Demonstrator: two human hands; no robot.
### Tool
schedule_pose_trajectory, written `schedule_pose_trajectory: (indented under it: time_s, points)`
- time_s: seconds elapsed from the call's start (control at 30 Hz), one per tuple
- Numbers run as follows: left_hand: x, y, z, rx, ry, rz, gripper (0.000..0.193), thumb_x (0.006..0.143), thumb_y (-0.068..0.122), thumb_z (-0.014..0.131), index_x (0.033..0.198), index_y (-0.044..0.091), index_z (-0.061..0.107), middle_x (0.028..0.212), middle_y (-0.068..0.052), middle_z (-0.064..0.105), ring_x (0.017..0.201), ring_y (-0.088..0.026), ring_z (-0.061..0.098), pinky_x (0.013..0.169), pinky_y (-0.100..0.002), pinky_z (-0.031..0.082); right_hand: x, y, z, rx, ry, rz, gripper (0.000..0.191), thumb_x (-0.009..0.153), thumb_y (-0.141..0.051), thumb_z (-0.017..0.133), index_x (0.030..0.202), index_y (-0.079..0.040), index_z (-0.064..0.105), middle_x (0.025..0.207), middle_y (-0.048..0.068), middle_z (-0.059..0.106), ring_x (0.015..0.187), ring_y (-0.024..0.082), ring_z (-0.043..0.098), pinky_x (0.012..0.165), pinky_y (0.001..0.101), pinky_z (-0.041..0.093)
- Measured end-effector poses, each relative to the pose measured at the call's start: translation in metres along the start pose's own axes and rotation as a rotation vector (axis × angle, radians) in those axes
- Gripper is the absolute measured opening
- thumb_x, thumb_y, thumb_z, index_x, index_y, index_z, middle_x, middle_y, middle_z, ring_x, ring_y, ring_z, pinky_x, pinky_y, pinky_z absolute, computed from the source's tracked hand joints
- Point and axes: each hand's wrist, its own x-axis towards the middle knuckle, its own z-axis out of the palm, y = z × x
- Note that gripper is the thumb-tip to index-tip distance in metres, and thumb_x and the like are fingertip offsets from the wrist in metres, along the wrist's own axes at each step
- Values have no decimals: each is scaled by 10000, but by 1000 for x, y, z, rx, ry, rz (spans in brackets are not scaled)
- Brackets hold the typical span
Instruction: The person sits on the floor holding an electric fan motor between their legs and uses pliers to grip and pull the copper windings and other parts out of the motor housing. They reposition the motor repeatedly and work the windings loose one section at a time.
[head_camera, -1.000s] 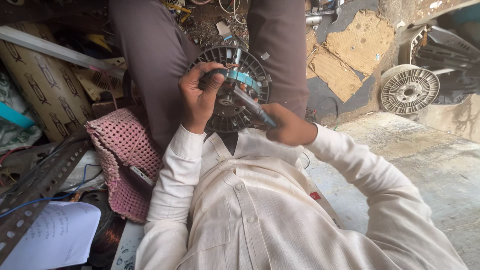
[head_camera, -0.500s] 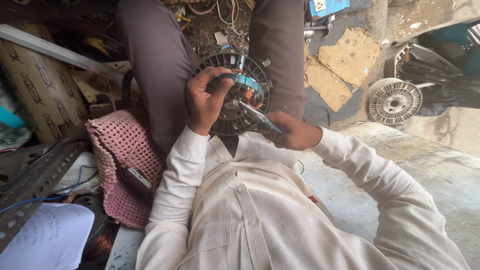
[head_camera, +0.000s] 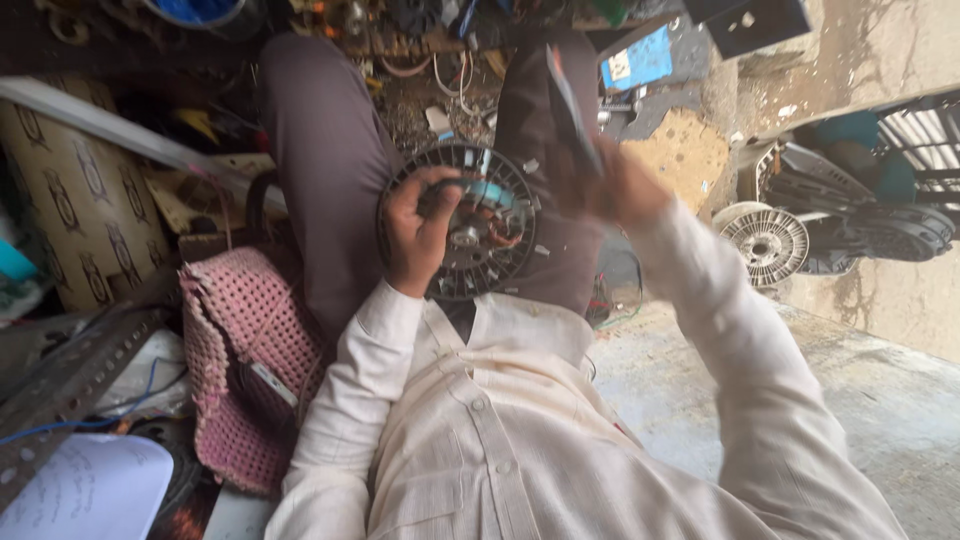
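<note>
I have my left hand (head_camera: 420, 232) curled over the near-left rim of the round black motor part (head_camera: 462, 222), fingers hooked in toward its middle, where copper windings and a pale blue piece show; the part rests in my lap between my knees. My right hand (head_camera: 612, 186) is lifted up and to the right of it, blurred, closed around a slim dark tool (head_camera: 570, 105) that points up and away from the part. As I judge it, the grip that matters is the left one: hold the rim firm against my leg so the part cannot turn or tip, and keep fingertips off the thin copper wire. I would bring the tool tip down slowly to the centre, just right of my left fingers, watching the tip. A pink woven bag (head_camera: 245, 370) lies left of my left elbow.
</note>
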Motion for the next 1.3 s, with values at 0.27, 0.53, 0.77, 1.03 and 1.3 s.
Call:
schedule_pose_trajectory:
  time_s: [0.27,0.53,0.77,1.03,1.3]
  points:
    - [-7,2,11,-289,102,-155,230,1042,233,668,1156,33,675,990,4,696,864,-81,638,801,-256,529,130,-59,29,305,167,34,192,780,-120,525,971,-127,502,794,-6,457,605,157,409,549,312,339]
    - [18,43,-8,394,-211,339,229,1045,231,652,1154,33,688,1145,-138,714,1060,-360,698,955,-417,525,49,-29,6,204,339,-32,443,716,-109,539,1155,-116,590,970,49,643,702,200,563,564,323,410]
    - [31,31,-5,328,-366,206,208,995,256,748,1061,59,734,990,-88,760,899,-231,746,786,-346,561,-91,77,-11,183,68,86,344,1058,-349,571,1156,-19,557,928,67,549,700,152,535,553,277,403]
    - [1,-12,-9,-382,-83,-143,259,1025,258,713,1164,43,669,1096,-40,759,1023,-120,721,934,-280,566,-98,136,-4,162,-99,243,323,738,92,505,989,-103,445,853,-47,357,695,47,346,565,207,254]
    - [-5,-23,-7,-448,43,-159,242,1031,214,729,1181,31,681,1057,6,697,952,-72,643,888,-237,506,-70,127,-3,122,-122,300,337,655,70,541,931,-95,440,846,-23,393,703,76,365,565,229,266]
